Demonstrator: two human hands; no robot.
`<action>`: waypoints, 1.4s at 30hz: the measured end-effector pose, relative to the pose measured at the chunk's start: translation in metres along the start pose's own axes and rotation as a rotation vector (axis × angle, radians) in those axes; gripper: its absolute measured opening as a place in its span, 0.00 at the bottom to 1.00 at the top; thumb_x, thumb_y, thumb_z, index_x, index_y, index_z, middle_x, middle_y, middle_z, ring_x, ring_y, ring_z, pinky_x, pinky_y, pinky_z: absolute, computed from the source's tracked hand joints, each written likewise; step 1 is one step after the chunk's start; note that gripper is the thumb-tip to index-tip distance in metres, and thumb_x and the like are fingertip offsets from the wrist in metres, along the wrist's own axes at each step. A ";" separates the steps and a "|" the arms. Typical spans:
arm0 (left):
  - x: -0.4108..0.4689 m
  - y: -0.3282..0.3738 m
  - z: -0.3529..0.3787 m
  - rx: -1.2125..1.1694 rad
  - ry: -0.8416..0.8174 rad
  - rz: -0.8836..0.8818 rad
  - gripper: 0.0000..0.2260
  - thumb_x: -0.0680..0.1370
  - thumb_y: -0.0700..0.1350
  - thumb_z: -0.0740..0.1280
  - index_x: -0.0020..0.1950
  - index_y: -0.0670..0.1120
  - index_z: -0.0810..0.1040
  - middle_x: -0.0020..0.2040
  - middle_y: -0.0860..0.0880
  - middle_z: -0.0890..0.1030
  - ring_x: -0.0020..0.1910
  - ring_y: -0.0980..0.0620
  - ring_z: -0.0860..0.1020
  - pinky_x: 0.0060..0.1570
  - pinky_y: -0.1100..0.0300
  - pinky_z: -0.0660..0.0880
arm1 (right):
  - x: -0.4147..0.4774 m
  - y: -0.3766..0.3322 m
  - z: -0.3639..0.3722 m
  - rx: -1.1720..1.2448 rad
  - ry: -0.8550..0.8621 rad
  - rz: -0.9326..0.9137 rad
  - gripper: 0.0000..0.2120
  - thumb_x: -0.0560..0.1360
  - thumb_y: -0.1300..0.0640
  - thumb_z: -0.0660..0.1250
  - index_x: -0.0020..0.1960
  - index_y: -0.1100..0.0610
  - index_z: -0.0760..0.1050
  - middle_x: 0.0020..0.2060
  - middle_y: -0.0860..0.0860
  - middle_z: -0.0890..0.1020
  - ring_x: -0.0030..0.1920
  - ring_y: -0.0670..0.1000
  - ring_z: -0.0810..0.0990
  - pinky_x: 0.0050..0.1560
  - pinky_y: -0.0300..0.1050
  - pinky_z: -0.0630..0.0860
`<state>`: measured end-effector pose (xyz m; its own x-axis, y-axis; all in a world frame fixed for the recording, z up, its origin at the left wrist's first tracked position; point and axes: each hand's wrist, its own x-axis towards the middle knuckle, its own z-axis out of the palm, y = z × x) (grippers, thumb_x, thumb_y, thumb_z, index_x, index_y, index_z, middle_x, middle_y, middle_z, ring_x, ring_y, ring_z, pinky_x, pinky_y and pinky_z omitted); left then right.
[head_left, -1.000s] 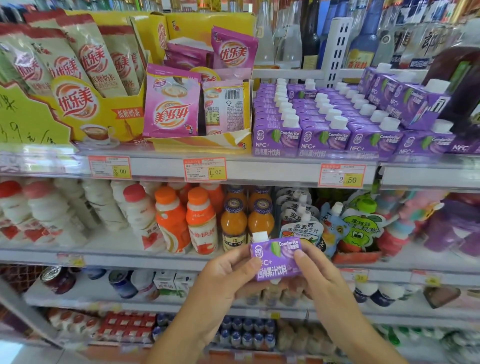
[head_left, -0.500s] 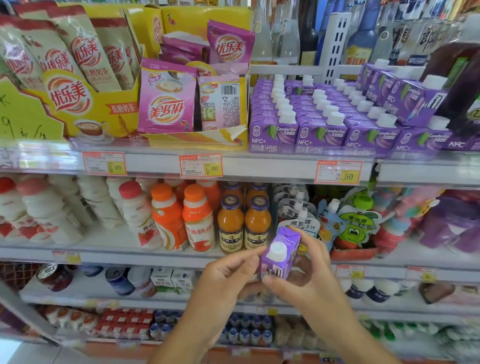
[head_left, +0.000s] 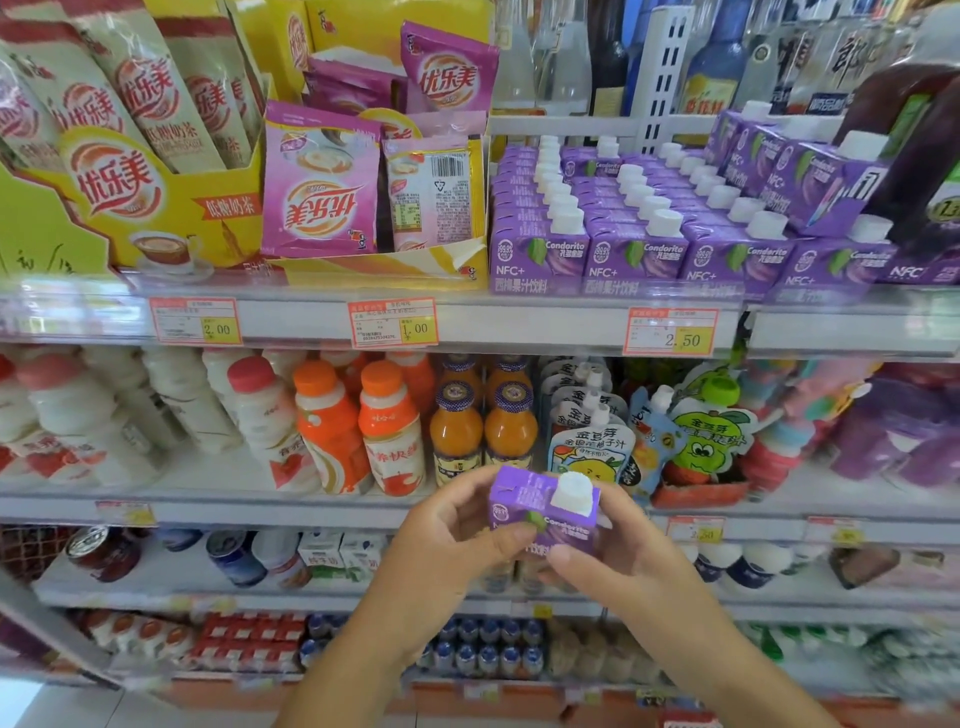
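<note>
Bright, even shop light falls from above and in front, flat and nearly shadowless on the top shelf. Under each shelf board the goods sit in soft shade, and the small blue-capped bottles lowest down are dimmest. The clear price rail at upper left throws white glare. The middle is sharpest — the purple carton and the 2.50 price tag look fairly crisp. Toward the edges the wide lens bends the shelf lines and smears detail — the white bottles at left and the pink and purple packs at right are blurred.
</note>
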<state>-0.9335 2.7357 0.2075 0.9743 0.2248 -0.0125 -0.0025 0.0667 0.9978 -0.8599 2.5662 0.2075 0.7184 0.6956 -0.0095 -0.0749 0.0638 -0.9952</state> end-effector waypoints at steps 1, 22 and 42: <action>0.000 0.000 0.000 0.021 0.007 0.019 0.19 0.69 0.42 0.73 0.60 0.49 0.79 0.54 0.53 0.85 0.55 0.55 0.82 0.53 0.61 0.78 | 0.000 -0.001 -0.001 -0.036 0.034 -0.015 0.19 0.70 0.53 0.76 0.59 0.46 0.78 0.55 0.51 0.82 0.54 0.54 0.81 0.51 0.48 0.81; 0.038 0.073 0.004 0.399 0.160 0.537 0.21 0.64 0.63 0.72 0.57 0.73 0.75 0.52 0.65 0.82 0.49 0.62 0.81 0.49 0.69 0.76 | 0.033 -0.151 -0.047 -0.796 -0.091 -0.184 0.15 0.68 0.50 0.72 0.51 0.33 0.79 0.43 0.40 0.83 0.44 0.41 0.82 0.47 0.35 0.77; 0.133 0.128 -0.069 1.238 0.402 0.919 0.22 0.76 0.66 0.58 0.61 0.57 0.81 0.57 0.61 0.82 0.56 0.60 0.79 0.48 0.59 0.75 | 0.248 -0.284 -0.095 -1.567 0.198 -0.187 0.12 0.77 0.60 0.68 0.60 0.57 0.80 0.54 0.52 0.81 0.51 0.50 0.78 0.44 0.34 0.70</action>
<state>-0.8192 2.8410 0.3288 0.6242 -0.0146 0.7811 -0.1582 -0.9815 0.1082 -0.5950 2.6523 0.4786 0.7194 0.6547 0.2322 0.6865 -0.7210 -0.0938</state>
